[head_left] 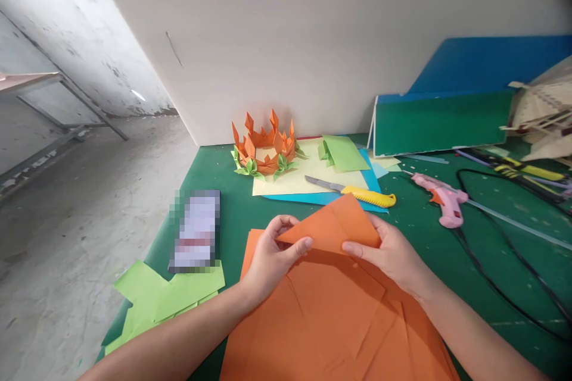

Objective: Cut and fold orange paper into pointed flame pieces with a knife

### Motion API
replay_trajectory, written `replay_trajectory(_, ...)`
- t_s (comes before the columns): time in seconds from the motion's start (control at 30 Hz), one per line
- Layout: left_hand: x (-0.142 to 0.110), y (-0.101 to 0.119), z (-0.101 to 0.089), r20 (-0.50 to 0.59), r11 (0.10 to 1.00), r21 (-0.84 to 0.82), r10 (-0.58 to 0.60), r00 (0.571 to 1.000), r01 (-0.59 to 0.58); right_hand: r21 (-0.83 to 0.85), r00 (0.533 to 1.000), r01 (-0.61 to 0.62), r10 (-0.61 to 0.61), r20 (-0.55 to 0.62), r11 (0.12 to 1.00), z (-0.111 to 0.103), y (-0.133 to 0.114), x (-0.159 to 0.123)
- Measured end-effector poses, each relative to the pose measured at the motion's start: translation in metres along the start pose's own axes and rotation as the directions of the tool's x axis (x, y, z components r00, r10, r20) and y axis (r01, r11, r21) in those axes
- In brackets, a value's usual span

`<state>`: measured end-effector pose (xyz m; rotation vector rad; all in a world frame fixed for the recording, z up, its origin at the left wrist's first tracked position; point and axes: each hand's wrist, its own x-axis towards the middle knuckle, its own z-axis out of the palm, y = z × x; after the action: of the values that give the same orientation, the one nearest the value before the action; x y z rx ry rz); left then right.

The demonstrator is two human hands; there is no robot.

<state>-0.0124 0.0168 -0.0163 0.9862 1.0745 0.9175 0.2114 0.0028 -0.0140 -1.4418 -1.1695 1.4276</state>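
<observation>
Between both hands I hold a folded piece of orange paper, raised just above a stack of orange sheets. My left hand pinches its left corner, thumb in front and fingers behind. At the right end, my right hand grips it the same way, thumb on the near face. Beyond the paper lies a yellow utility knife with its blade out, resting on pale yellow and blue sheets. An orange folded-paper crown with green paper leaves stands farther back.
Green paper pieces lie at the left table edge, beside a phone with a blurred screen. A pink glue gun with a black cable rests at right. Behind it stand a green board and pliers. Folded green paper sits near the wall.
</observation>
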Motion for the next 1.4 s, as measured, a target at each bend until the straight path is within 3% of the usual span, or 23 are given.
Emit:
replay_trajectory(0.13, -0.003, 0.004, 0.002, -0.062, 0.992, -0.082, -0.097, 0.993, 0.092, 0.144, 1.000, 0.021, -0.018, -0.016, 0.989, 0.009, -0.001, -0.001)
replay_trajectory(0.27, -0.004, 0.006, 0.004, -0.142, 0.984, -0.175, -0.056, 0.988, 0.031, 0.326, 0.996, 0.060, -0.077, 0.041, 0.943, 0.013, 0.000, -0.002)
replay_trajectory(0.37, -0.006, 0.004, 0.006, -0.113, 0.979, -0.200, -0.052, 0.992, 0.029, 0.284, 0.994, 0.035, -0.064, 0.093, 0.958, 0.018, 0.004, -0.004)
replay_trajectory(0.63, -0.008, 0.003, 0.007, -0.039, 0.992, -0.128, -0.026, 0.999, 0.021, 0.182, 0.997, 0.073, -0.070, -0.021, 0.981, 0.027, 0.005, -0.007)
replay_trajectory(0.8, 0.001, 0.005, 0.002, -0.083, 0.991, -0.084, 0.099, 0.992, -0.106, 0.259, 0.993, 0.062, -0.033, -0.115, 0.964, 0.017, 0.007, 0.000)
replay_trajectory(1.0, 0.004, 0.005, 0.000, -0.134, 0.968, -0.035, 0.242, 0.961, -0.249, 0.257, 0.989, 0.083, -0.048, -0.142, 0.963, 0.012, 0.007, 0.003)
replay_trajectory(1.27, -0.003, 0.001, -0.002, -0.115, 0.881, 0.040, 0.472, 0.874, -0.471, 0.333, 0.988, 0.050, 0.002, -0.152, 0.942, 0.014, 0.012, 0.005)
replay_trajectory(1.4, -0.004, -0.003, -0.003, -0.095, 0.862, 0.059, 0.507, 0.857, -0.503, 0.341, 0.989, 0.054, -0.004, -0.145, 0.938, 0.015, 0.010, 0.005)
